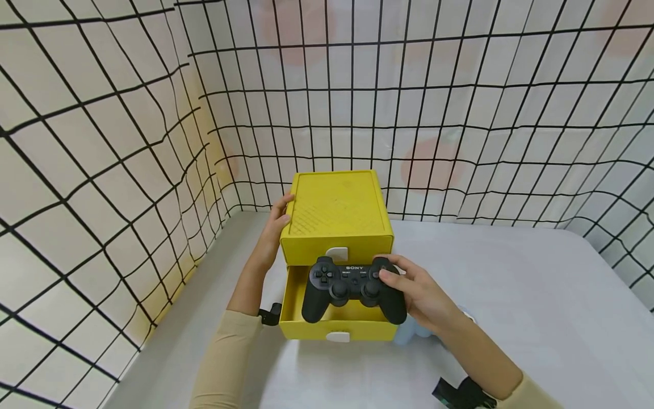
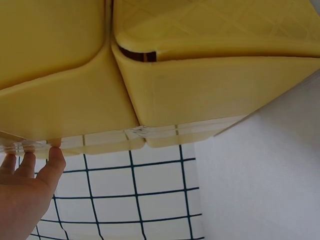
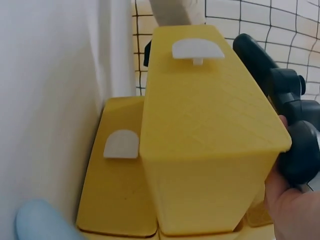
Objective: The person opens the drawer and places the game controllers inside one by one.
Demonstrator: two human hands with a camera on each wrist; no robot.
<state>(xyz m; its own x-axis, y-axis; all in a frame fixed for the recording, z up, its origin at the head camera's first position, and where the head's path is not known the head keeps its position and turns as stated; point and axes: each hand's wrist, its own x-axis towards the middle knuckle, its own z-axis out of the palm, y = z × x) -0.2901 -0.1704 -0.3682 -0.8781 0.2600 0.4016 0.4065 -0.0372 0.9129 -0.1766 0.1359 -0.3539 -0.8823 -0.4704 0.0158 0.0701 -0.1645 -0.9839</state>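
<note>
A yellow drawer unit [image 1: 337, 207] with white handles stands on the table. Its open drawer [image 1: 339, 331] sticks out below a closed top drawer, and the right wrist view shows another closed drawer [image 3: 112, 195] beneath it. My left hand [image 1: 273, 233] rests against the unit's left side, its fingertips [image 2: 56, 152] touching the wall in the left wrist view. My right hand [image 1: 419, 289] holds a black game controller [image 1: 352, 284] by its right grip, thumb on the button side. The controller is above the open drawer and hides part of its inside.
A light blue object [image 1: 406, 330] lies on the table right of the drawer, partly hidden by my right hand. Black wire grid [image 1: 383, 108] stands behind and on both sides, in front of pale cloth. White table surface [image 1: 536, 295] extends to the right.
</note>
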